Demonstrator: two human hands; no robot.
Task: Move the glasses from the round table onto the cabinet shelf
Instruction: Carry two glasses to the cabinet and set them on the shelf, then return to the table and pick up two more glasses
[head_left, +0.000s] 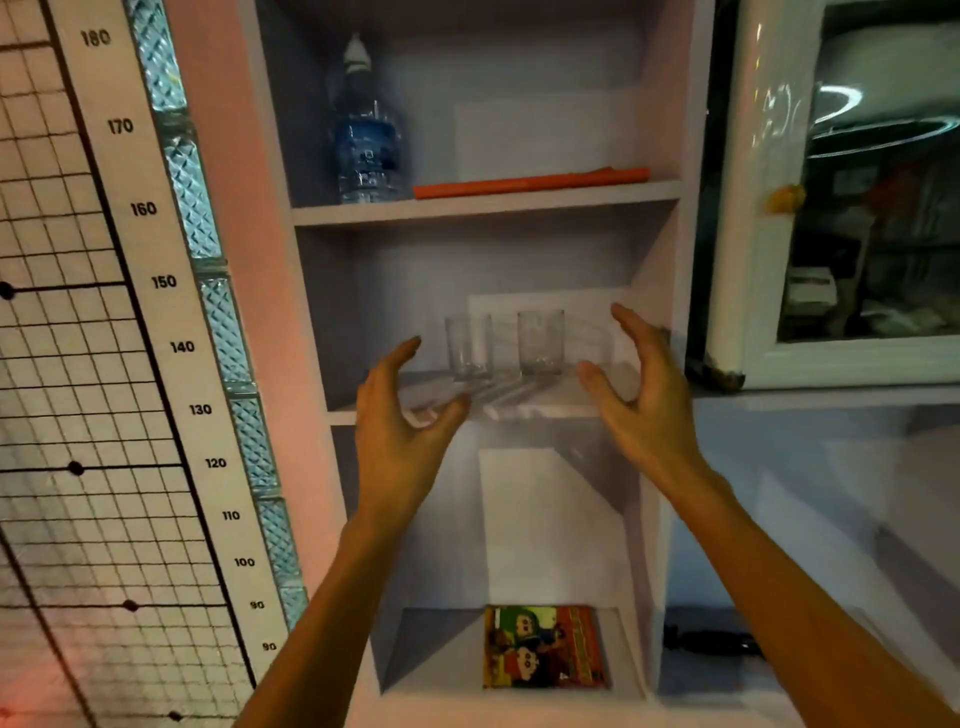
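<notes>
2 glasses, the left glass (467, 351) and the right glass (540, 343), are set upright side by side on the middle cabinet shelf (545, 410), long axes vertical. They lie just beyond and between the left hand (405, 415) and the right hand (641, 400). Both hands are spread, and nothing is gripped.

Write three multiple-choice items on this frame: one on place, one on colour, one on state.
1. Where does the water bottle stand? A. Upper shelf, left end. B. Bottom compartment. C. The floor.
2. What colour is the flat item right of it? A. Green. B. Orange. C. Black.
3. What do the hands by the glasses hold? A. A glass each. B. The bottle. C. Nothing.
Key: 1 A, it stands at that shelf's left end; 2 B, plainly orange; 3 C, left hand and right hand are open and empty.
</notes>
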